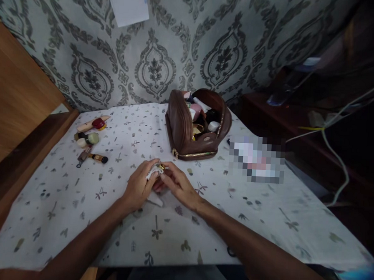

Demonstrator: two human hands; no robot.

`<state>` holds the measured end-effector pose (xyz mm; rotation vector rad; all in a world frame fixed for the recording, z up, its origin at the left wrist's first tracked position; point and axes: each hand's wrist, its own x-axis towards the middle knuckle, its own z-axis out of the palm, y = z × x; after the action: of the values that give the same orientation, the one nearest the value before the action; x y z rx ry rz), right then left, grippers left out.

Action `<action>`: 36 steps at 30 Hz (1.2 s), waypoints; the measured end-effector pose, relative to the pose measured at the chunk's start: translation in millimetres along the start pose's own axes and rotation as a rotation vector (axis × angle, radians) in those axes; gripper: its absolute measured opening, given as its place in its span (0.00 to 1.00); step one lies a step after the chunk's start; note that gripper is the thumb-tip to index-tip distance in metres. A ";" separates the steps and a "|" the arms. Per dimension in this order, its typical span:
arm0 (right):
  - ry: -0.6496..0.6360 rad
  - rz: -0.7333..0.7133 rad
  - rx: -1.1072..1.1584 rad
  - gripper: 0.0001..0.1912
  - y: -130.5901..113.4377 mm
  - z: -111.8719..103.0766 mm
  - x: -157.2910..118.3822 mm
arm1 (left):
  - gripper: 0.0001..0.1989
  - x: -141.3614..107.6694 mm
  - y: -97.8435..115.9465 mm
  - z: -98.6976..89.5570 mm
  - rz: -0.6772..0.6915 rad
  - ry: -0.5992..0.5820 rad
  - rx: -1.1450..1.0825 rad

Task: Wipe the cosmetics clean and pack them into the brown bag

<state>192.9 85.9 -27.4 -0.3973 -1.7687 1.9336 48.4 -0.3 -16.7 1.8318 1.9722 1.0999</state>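
My left hand (137, 185) is closed around a crumpled white cloth or tissue (155, 199), one end of which hangs below the fingers. Against it, my right hand (180, 186) pinches a small gold-coloured item (162, 167); the fingers hide most of it, so I cannot tell its kind. Both hands meet low over the front middle of the table. Just beyond them stands a brown leather cosmetic bag (191, 146), unzipped, with several bottles and small containers inside, among them a white-capped one (213, 126).
At the left of the patterned white tablecloth (121, 128) lie several small cosmetics, including a red-capped item (99, 123), a pale green bottle (93, 138) and a black-and-gold tube (98, 158). A blurred-out flat object (256, 160) lies right of the bag. White cables (345, 173) hang at the right.
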 end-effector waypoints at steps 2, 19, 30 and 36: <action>0.009 0.003 -0.043 0.19 -1.1 -1.9 -0.2 | 0.18 0.3 -2.6 -2.0 0.018 -0.018 0.037; 0.266 -0.011 -0.212 0.16 -0.6 -16.0 10.1 | 0.17 0.2 -4.6 -23.9 0.063 -0.338 0.262; 0.362 -0.208 -0.384 0.12 -39.9 -17.8 -12.7 | 0.19 -2.2 -3.7 -13.0 -0.211 -0.192 -0.286; 0.479 -0.468 -0.628 0.07 -87.0 -62.5 -35.2 | 0.20 -4.7 -13.8 5.8 -0.281 -0.094 -0.259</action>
<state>268.5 123.9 47.2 -0.5401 -1.8790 0.8519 42.5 -1.7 -31.2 1.4003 1.8623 1.0995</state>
